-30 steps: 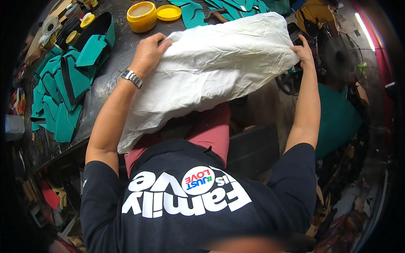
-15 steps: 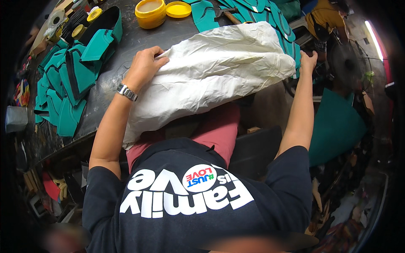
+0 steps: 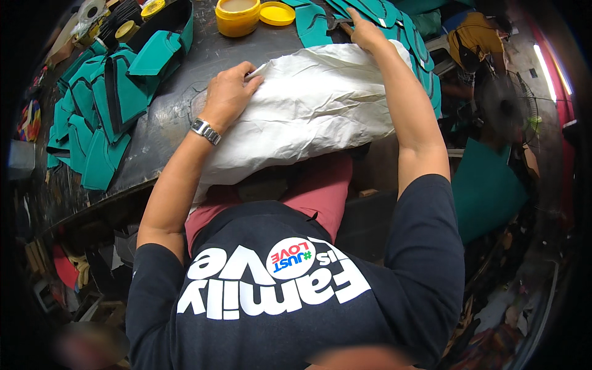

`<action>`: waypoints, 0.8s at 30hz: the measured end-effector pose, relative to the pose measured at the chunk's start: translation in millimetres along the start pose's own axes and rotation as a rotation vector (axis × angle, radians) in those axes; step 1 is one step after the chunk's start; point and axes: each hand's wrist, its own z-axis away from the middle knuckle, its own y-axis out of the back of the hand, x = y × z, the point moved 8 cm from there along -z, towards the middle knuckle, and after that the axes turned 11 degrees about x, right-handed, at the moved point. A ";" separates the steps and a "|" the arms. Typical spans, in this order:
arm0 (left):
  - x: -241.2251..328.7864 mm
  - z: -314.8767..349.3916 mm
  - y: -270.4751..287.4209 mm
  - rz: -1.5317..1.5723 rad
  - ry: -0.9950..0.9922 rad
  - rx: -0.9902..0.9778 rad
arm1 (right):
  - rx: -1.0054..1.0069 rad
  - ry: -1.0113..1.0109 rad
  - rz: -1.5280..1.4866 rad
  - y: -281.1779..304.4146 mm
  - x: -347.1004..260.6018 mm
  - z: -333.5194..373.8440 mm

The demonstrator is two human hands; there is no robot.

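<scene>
A creased white cloth point(image 3: 314, 98) lies over the near edge of the table and hangs down across my lap. My left hand point(image 3: 231, 89), below a metal wristwatch, pinches the cloth's far left edge between thumb and fingers. Across the cloth's right part stretches my right arm. My right hand point(image 3: 368, 32) is beyond the cloth's far edge, beside the hammer point(image 3: 336, 23) and the teal cut pieces point(image 3: 401, 31). Its index finger points forward, apart from the thumb; the other fingers are partly hidden. The hand covers much of the hammer's handle.
On the dark table point(image 3: 185, 92), a pile of teal pieces point(image 3: 108, 105) lies at the left. A yellow tub point(image 3: 237, 18) stands at the back, its yellow lid point(image 3: 277, 13) beside it. A fan point(image 3: 505, 102) and a teal sheet point(image 3: 487, 191) are at the right.
My right hand has swung from the cloth's right end up and left to the hammer. My left hand still pinches the cloth's edge. The view has shifted slightly.
</scene>
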 end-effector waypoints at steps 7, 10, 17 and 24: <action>-0.9 4.3 4.8 0.074 -0.001 -0.044 | 0.010 -0.236 -0.255 -2.3 59.5 -28.1; -2.1 8.4 7.8 0.084 0.020 -0.053 | -0.027 -0.567 -0.737 -20.9 91.1 -35.7; 1.5 13.6 10.7 0.035 -0.008 -0.036 | 0.370 -0.578 -1.399 -26.2 162.8 -85.0; -2.0 13.3 9.9 0.033 0.002 -0.024 | 0.546 -0.351 -1.716 46.4 198.5 -64.6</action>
